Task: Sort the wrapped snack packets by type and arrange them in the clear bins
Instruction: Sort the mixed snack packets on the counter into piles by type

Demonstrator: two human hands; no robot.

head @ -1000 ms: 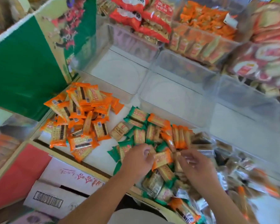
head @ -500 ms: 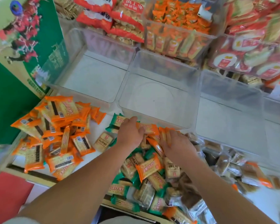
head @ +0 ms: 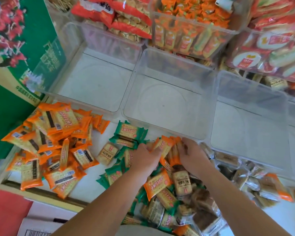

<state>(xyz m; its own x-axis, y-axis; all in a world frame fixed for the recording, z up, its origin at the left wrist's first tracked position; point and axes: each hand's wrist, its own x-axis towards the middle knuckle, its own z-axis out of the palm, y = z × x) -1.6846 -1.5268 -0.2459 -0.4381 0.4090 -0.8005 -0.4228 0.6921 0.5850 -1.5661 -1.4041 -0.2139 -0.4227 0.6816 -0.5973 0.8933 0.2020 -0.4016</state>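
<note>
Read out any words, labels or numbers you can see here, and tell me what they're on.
None reads clearly.
Orange wrapped packets: red Chinese lettering, barcodes; blurred.
Beige wrapped packet: dark Chinese characters; blurred.
Green cardboard box: pale Chinese characters; blurred.
White carton: barcode; digits too small.

Both bare forearms reach from the near edge; left hand (head: 146,159) and right hand (head: 192,155) sit close together, fingers (head: 186,143) curled round orange packets (head: 165,145).

Orange packets (head: 166,144) hide how the left hand (head: 146,159) and right hand (head: 193,155) grip; far-right wrappers (head: 269,188) blur.
</note>
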